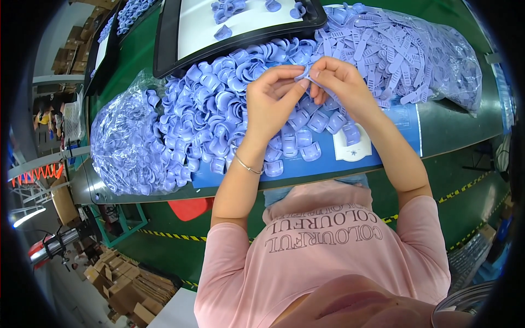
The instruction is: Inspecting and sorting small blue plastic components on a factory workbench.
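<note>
Both hands meet above the far middle of the table, fingers pinched. My left hand (272,99) and my right hand (343,86) grip a small lavender plastic piece (306,75) between their fingertips; the fingers cover most of it, so its full shape is hidden. Under and left of the hands spreads a heap of curved lavender plastic pieces (213,98). Several squarish buckle-like pieces (289,145) lie scattered nearer to me, below the hands. Beyond my right hand is a pile of flat slotted lavender straps (383,52), partly inside a clear plastic bag (454,65).
Another clear bag (123,145) full of curved pieces lies at the left table end. A black-rimmed tray (246,49) with a few pieces stands at the back. A blue printed sheet (328,164) lies along the near edge. A red stool (190,209) stands below.
</note>
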A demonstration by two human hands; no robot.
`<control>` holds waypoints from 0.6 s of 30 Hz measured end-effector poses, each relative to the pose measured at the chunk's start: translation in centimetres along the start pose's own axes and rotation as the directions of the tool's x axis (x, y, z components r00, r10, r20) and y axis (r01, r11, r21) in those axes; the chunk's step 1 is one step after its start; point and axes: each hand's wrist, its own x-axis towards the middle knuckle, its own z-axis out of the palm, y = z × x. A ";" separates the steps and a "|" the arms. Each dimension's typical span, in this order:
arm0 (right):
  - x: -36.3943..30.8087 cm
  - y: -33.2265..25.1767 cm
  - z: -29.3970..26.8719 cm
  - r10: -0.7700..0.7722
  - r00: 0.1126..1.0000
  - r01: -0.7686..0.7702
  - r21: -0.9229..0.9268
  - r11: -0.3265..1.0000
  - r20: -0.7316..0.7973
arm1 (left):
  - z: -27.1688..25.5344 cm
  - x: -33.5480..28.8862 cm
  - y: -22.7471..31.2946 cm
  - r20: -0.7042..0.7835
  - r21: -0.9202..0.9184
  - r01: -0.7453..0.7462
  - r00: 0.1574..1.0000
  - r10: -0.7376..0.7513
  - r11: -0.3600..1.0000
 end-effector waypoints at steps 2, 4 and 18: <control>-0.1 0.0 0.3 -0.033 0.999 0.032 -0.026 0.999 -0.012 | -0.3 0.2 0.3 -0.006 -0.034 0.040 0.999 -0.040 0.999; -0.3 0.1 0.5 -0.165 0.986 0.164 -0.148 0.975 0.003 | -0.8 0.5 0.5 -0.004 -0.235 0.211 0.976 -0.218 0.949; -0.2 -0.6 0.7 -0.419 0.906 0.381 -0.559 0.736 0.066 | -0.7 0.7 -0.1 0.222 0.679 -0.482 0.854 0.471 0.554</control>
